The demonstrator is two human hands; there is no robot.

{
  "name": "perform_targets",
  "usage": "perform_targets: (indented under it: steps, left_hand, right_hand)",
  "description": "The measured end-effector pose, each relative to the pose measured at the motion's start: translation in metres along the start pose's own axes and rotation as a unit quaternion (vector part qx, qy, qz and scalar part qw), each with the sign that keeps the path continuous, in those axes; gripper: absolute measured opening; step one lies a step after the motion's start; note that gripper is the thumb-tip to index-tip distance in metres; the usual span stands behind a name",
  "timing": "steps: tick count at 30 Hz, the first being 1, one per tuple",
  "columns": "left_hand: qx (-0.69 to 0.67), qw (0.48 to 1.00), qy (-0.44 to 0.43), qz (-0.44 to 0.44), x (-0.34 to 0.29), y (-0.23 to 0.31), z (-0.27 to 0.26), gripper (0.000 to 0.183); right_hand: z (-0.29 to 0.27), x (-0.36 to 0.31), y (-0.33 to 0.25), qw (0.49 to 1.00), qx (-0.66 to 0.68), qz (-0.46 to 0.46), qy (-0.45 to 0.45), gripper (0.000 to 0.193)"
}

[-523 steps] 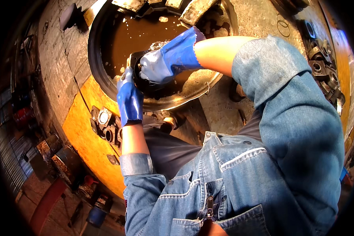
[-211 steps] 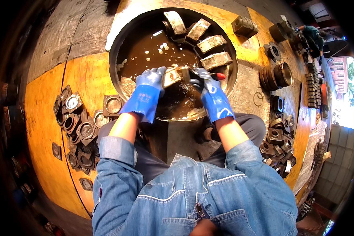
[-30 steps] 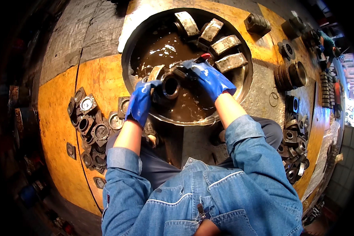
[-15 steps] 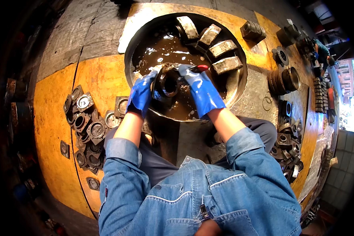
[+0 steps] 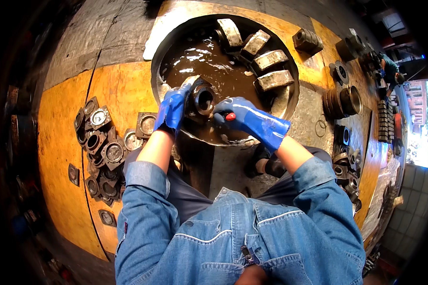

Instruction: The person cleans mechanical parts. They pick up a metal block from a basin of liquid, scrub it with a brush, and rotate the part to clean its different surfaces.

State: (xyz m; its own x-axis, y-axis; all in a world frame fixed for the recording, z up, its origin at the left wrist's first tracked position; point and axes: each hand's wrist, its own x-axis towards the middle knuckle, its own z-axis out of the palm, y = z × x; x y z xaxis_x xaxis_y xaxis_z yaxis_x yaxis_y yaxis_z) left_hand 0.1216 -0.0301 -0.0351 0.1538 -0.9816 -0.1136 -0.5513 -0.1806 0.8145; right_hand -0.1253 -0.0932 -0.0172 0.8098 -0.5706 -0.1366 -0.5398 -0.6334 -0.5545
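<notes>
My left hand [image 5: 172, 109], in a blue rubber glove, is closed on a dark, wet metal housing [image 5: 195, 108] with a round bore. It tilts the housing above the near left part of a round basin [image 5: 285, 103] of murky brown liquid [image 5: 190, 66]. My right hand [image 5: 252, 118], gloved alike, is closed around a red-ended tool [image 5: 230, 116] beside the housing's right side. The glove hides the rest of the tool, so its kind does not show. Several metal blocks [image 5: 271, 59] rest along the basin's far right inner side.
Loose square flanged housings [image 5: 114, 152] lie piled on yellow boards at the left. More metal parts [image 5: 342, 170] are heaped at the right. Stacked rings [image 5: 349, 99] and a ribbed block [image 5: 308, 41] stand beyond the basin. Another person [image 5: 391, 71] is at the far right.
My right hand has moved toward me and turned, bringing the red tool end nearer and left, low beside the housing. My left hand still holds the housing, now tilted a little differently.
</notes>
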Motion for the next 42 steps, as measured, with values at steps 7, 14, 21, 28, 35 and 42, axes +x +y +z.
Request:
perform_targets:
  steps: [7,14,21,28,35,42]
  left_hand:
    - [-0.278,0.944,-0.039,-0.171,0.001,0.028,-0.007,0.048]
    - [-0.236,0.952,-0.013,-0.197,-0.004,0.040,-0.009,0.063]
    - [-0.264,0.950,-0.014,-0.166,-0.003,0.037,-0.005,0.062]
    - [-0.315,0.936,-0.008,-0.156,0.002,0.050,0.005,0.051]
    - [-0.324,0.923,-0.017,-0.206,-0.002,0.039,-0.001,0.053]
    - [-0.332,0.921,-0.017,-0.202,-0.004,0.043,-0.003,0.053]
  right_hand:
    - [-0.030,0.023,0.003,0.950,-0.028,-0.241,0.197,0.030]
    - [0.000,0.021,-0.009,0.968,0.111,0.223,0.015,0.020]
    - [-0.010,0.001,-0.017,0.708,0.658,0.256,0.030,0.029]
    - [0.019,0.012,0.078,0.524,0.782,0.332,0.067,0.030]
    - [-0.035,0.023,-0.018,0.883,0.299,0.357,-0.059,0.047]
    - [0.015,0.010,0.002,0.970,-0.021,-0.016,0.242,0.023]
